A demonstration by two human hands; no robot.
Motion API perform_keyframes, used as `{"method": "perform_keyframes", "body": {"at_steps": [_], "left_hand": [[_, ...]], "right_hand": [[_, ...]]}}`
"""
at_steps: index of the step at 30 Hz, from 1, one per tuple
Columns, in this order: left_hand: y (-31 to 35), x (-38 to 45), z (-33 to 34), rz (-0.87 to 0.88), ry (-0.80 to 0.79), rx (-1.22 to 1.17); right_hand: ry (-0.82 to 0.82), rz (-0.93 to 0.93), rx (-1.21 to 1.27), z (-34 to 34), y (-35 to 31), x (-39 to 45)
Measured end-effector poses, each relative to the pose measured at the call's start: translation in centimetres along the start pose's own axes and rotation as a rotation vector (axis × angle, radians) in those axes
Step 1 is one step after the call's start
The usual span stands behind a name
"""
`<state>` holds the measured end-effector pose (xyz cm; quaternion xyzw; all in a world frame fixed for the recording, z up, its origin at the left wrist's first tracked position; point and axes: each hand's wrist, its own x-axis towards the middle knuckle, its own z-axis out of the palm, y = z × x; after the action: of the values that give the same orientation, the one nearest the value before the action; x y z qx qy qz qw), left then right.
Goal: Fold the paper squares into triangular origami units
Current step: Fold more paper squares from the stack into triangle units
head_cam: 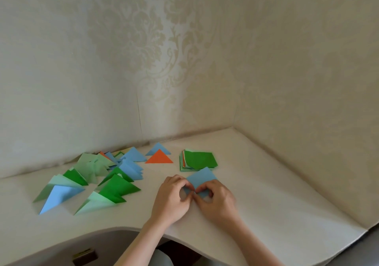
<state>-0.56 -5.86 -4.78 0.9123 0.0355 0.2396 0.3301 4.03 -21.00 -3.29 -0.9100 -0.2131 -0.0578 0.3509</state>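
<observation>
**Blue square pinched between both hands at centre frame**

Blue paper square (pixel 202 178) lies on the white tabletop (pixel 266 194) just below the middle of the frame, turned so one corner points away toward the wall. Its near part is covered by the two hands, which meet over it. The left hand (pixel 172 196) has a narrow grip, thumb and forefinger pinched on the paper's near left edge; the right hand (pixel 217 198) does the same on the near right edge, its fingertips (pixel 200 189) almost touching those of the left. How far the fold has gone under the fingers cannot be told.

Just beyond the blue square, touching or barely overlapping its far corner, sits a stack of unfolded squares (pixel 198 161) with a dark green sheet on top and pale green, white and orange edges showing at its left side.

To the left of the stack lie an orange triangle (pixel 159 157) and, behind it, a blue triangle (pixel 158 149). Farther left, spreading toward the lower left of the frame, is a loose spread of folded triangles (pixel 92 175) in dark green, pale green and blue, many overlapping.

Patterned cream wallpaper (pixel 164 50) fills the upper frame, meeting in a corner behind the tabletop.
</observation>
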Motion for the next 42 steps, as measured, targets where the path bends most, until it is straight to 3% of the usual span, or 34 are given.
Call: {"method": "perform_keyframes", "body": {"at_steps": [7,13,21,30,35,42], "left_hand": [[0.1,0.1,-0.1,-0.041,-0.022,-0.031],[0.1,-0.1,-0.7,-0.093,-0.030,-0.108],[0.2,-0.3,-1.5,-0.119,-0.079,-0.197],[-0.2,-0.3,-1.0,-0.025,0.020,-0.105],[0.0,-0.4,-1.0,-0.007,0.023,-0.079],[-0.2,-0.4,-1.0,-0.081,0.013,-0.174]], "right_hand": [[-0.195,0.193,0.019,-0.3,-1.3,1.7],[-0.279,0.126,0.062,-0.7,-0.4,2.2],[-0.112,-0.037,-0.094,0.3,0.0,0.9],[-0.127,-0.213,0.054,-1.4,0.8,1.0],[-0.044,-0.251,0.124,-1.5,1.6,0.4],[-0.008,-0.291,0.070,-1.1,1.9,-0.6]]}}
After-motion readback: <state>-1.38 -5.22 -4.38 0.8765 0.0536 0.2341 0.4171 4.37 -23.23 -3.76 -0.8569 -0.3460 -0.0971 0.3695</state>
